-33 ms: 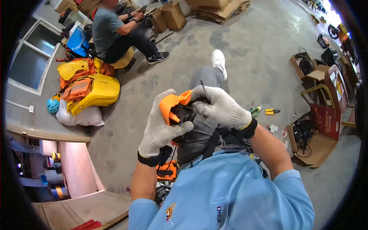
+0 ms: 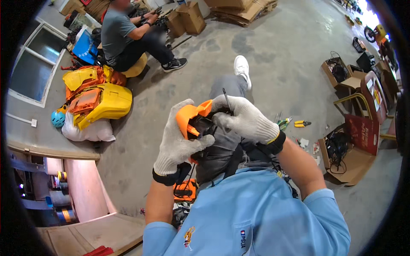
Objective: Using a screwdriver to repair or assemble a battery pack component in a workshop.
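In front of my lap I hold an orange plastic housing (image 2: 188, 116) with a black inner part (image 2: 202, 125). My left hand (image 2: 177, 138), in a pale knitted glove, is closed round the housing from the left, with its thumb across the near side. My right hand (image 2: 245, 119), gloved too, is closed on a thin dark rod (image 2: 226, 97) that sticks up between thumb and fingers. Its fingertips are at the right edge of the housing, and they hide the rod's lower end. A dark cable hangs below my left wrist.
Green-handled pliers (image 2: 284, 123) and yellow-handled pliers (image 2: 303, 123) lie on the floor to the right. Beyond is an open carton (image 2: 352, 164) with black cables. Yellow plastic shells (image 2: 109, 102) are piled at left, near a seated person (image 2: 124, 36). An orange part (image 2: 185, 192) lies by my left elbow.
The whole view has shifted very slightly. Both hands keep the same hold on the orange housing and the rod.
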{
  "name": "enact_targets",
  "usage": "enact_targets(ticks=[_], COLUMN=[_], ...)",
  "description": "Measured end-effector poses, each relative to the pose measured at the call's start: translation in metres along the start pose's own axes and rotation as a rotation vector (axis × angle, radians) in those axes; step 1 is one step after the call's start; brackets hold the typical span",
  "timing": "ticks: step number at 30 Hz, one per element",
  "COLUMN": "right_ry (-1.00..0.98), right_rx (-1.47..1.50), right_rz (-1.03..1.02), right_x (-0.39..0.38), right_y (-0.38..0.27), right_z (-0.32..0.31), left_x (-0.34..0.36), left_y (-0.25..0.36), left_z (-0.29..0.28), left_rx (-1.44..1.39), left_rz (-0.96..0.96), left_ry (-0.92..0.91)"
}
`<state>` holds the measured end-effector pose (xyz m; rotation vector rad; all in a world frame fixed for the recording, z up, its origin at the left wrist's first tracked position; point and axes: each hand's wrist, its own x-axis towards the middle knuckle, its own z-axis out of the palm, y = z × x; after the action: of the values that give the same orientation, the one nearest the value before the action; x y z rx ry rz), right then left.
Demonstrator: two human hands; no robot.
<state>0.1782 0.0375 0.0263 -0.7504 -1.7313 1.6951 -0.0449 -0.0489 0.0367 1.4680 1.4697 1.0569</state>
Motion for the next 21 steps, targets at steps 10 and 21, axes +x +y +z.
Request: enact_targets(ticks=[10, 21], right_ry=[0.031, 0.120], right_rx=[0.243, 0.068], right_rz=[0.013, -0.283], right_x=[0.003, 0.004], right_y=[0.008, -0.031], right_z=[0.007, 0.010], left_x=[0.000, 0.000], left_y=[0.003, 0.027], left_z=[-0.009, 0.001], left_rx=[-0.009, -0.067], left_rz=[0.098, 0.270], left_ry=[0.027, 0.111])
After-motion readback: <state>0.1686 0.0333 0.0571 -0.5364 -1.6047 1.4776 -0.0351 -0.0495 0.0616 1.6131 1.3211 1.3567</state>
